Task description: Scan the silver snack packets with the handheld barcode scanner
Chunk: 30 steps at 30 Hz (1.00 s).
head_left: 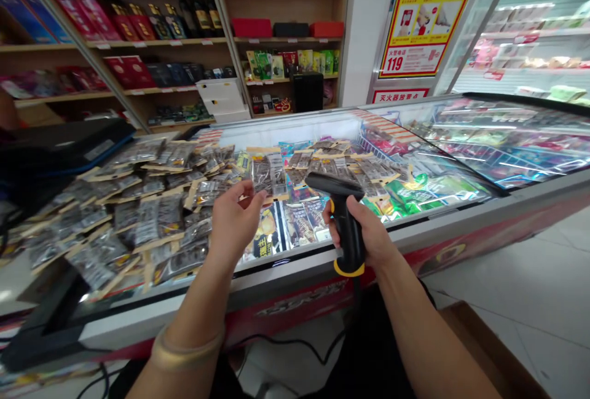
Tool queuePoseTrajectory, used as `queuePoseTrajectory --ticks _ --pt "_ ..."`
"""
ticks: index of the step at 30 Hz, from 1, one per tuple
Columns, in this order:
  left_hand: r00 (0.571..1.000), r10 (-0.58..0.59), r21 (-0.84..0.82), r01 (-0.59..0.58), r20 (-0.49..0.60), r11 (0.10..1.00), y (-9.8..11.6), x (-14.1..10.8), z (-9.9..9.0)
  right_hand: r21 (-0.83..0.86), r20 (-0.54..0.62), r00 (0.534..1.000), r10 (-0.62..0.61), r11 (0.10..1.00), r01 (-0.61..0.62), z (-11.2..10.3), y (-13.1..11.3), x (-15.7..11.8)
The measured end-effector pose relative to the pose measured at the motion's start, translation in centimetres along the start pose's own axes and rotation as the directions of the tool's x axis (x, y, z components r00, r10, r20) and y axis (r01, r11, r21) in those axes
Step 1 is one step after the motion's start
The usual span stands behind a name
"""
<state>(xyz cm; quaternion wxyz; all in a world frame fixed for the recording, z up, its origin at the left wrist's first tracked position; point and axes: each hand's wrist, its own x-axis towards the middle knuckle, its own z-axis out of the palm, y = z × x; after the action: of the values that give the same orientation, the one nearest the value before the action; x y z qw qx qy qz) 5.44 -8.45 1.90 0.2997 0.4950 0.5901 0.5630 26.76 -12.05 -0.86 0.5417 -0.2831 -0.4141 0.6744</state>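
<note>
From where I stand, the right hand [369,230] is wrapped round the handle of a black-and-yellow scanner [349,221], its head aimed left above the glass top of a chest freezer [276,279]. The left hand [236,219] is loosely curled, thumb and forefinger near each other at the near edge of a clear packet [262,171]; whether they actually pinch it, I cannot tell. That packet lies on the glass, left of the scanner's head. A big heap of similar packets [159,217] spreads to the left, more lie on the far side, and green bags [410,196] show through the glass to the right. To handle this well, I'd take the packet by its edge, keep fingertips off the printed label, turn that side flat toward the scanner and hold both steady; I'd also mind the black cable [302,343] looping below, lest it snag
</note>
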Motion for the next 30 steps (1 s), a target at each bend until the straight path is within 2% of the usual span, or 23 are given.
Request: queuePoseTrajectory --ticks 3,7,14,24,30 --pt "0.996 0.014 -0.022 -0.016 -0.085 1.000 -1.3 -0.5 -1.1 -0.051 0.082 0.994 0.078 0.996 -0.074 1.9 0.9 0.5" --pt "0.996 -0.008 -0.092 -0.001 -0.093 0.996 -2.5 -0.8 -1.5 -0.124 0.126 0.978 0.166 0.981 -0.150 2.6 1.1 0.6" --pt "0.995 0.019 -0.088 -0.027 -0.096 0.996 -3.0 -1.0 -1.6 -0.136 0.065 0.978 0.198 0.973 -0.187 2.5 0.8 0.5" --pt "0.997 0.033 -0.077 -0.039 -0.075 0.996 -3.2 -1.1 -1.7 -0.138 0.049 0.966 0.254 0.959 -0.246 2.6 0.8 0.7" --pt "0.997 0.019 -0.101 -0.027 -0.073 0.995 -3.7 -1.1 -1.4 -0.137 0.039 0.977 0.209 0.970 -0.202 2.4 0.8 0.6"
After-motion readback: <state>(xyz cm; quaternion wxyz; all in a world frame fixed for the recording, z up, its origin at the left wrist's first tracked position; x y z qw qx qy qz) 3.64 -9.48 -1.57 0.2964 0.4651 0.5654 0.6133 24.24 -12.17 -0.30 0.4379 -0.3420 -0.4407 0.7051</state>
